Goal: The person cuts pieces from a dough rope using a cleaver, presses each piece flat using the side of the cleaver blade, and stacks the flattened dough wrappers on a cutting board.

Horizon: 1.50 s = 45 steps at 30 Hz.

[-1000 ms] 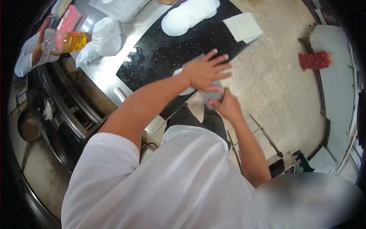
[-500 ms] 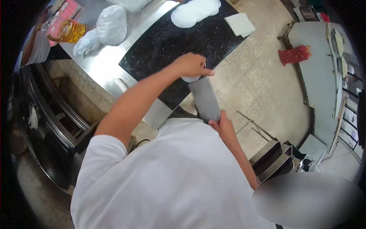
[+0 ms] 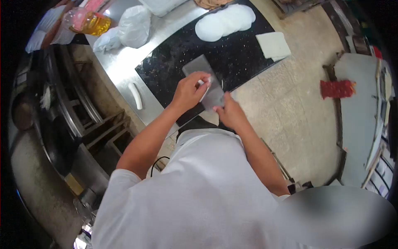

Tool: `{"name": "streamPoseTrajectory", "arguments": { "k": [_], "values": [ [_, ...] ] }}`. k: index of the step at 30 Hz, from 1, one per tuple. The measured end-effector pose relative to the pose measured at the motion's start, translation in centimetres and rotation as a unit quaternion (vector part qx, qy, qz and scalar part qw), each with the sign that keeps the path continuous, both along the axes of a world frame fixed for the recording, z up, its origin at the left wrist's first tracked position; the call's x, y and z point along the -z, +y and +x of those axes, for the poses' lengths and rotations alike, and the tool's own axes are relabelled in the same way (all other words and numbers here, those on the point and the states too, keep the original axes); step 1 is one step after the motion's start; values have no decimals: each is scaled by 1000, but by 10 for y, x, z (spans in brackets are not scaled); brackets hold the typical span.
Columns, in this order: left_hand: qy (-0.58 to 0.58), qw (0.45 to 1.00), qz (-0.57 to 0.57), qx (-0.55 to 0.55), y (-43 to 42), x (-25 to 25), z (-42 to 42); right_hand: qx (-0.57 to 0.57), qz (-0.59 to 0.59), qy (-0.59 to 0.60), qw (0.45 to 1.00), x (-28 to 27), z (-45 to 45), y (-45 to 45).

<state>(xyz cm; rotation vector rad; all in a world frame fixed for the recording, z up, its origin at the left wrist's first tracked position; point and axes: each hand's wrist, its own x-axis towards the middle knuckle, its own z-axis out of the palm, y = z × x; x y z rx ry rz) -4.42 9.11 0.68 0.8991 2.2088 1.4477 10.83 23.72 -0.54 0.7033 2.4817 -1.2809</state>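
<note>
Grey tool: smooth, metal-like
Black slab: glossy
Counter: shiny metal
Bag: thin plastic
Shirt: matt cloth

One head-worn camera (wide, dark-cornered) looks forward and down past the shirt to the counter.

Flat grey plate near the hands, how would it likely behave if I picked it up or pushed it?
The flat grey plate is probably stiff, since it shows no bend, with the right hand at its near end. Laid down and pushed, it would likely slide rather than roll, being flat and rectangular. Weight is hard to judge.
</note>
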Motion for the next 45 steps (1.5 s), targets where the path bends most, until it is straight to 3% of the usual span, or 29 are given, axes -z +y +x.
{"name": "streamPoseTrajectory", "arguments": {
  "k": [1, 2, 4, 6, 8, 11, 13, 14, 16, 18, 20, 23, 24, 26, 28, 29, 31, 33, 34, 35, 36, 38, 40, 43, 45],
  "values": [
    [-66, 996, -48, -21, 0, -12, 3, -55, -8, 31, 998, -1, 4, 4],
    [-52, 997, -51, -25, 5, -17, 1, -58, -10, 46, 997, -2, 7, 16],
    [-156, 983, 2, -93, 11, -20, 1, -114, -66, -17, 991, -14, 14, 39],
    [-141, 981, 44, -128, 32, -26, -17, -121, -76, -15, 990, -14, 29, 66],
    [-32, 976, 25, -214, 57, -43, -47, -132, -79, -14, 988, -14, 42, 96],
    [29, 973, 17, -230, 77, -17, -105, -57, -135, -27, 989, -27, 57, 133],
    [-175, 947, 70, -259, 85, -6, -123, -37, -82, -10, 996, -47, 58, 153],
    [-175, 946, 72, -264, 80, 5, -123, -43, -81, -11, 996, -55, 59, 160],
    [4, 952, -93, -291, 63, 19, -121, 58, -102, 108, 987, -64, 55, 171],
    [9, 953, -64, -296, 39, 9, -90, 167, -235, 204, 935, -50, 48, 178],
    [9, 957, -178, -229, 5, -10, -55, 227, -311, 285, 878, -23, 20, 182],
    [40, 952, -180, -244, -69, 5, -4, 387, -385, 163, 822, 20, -15, 176],
    [55, 937, -179, -296, -92, 5, 12, 446, -403, 100, 793, 32, -20, 171],
    [72, 917, -171, -352, -130, 6, 29, 454, -413, 121, 780, 20, -15, 149],
    [130, 832, -231, -487, -158, 12, 38, 443, -425, 131, 779, 6, 1, 124],
    [111, 844, -219, -477, -175, 17, 36, 443, -413, 128, 785, -3, 12, 106],
    [116, 877, -201, -422, -200, 31, 23, 403, -397, 76, 821, -24, 25, 62],
    [155, 917, -165, -330, -217, 46, 12, 284, -296, 12, 912, -31, 34, 19],
    [144, 917, -160, -335, -221, 46, 9, 223, -252, -32, 941, -41, 31, -7],
    [133, 926, -158, -318, -224, 43, 5, 97, -124, -24, 987, -50, 28, -34],
    [131, 933, -153, -298, -227, 39, -1, -31, 6, -9, 999, -69, 10, -67],
    [132, 937, -138, -292, -235, 38, -8, -229, 156, 38, 960, -91, -17, -116],
    [170, 940, -170, -244, -244, 37, -11, -309, 186, 38, 932, -89, -39, -159],
    [104, 939, -214, -248, -246, 39, -14, -330, 181, -35, 926, -69, -68, -189],
    [147, 938, -189, -251, -247, 40, -23, -319, 174, -22, 931, -58, -68, -185]
  ]
}}
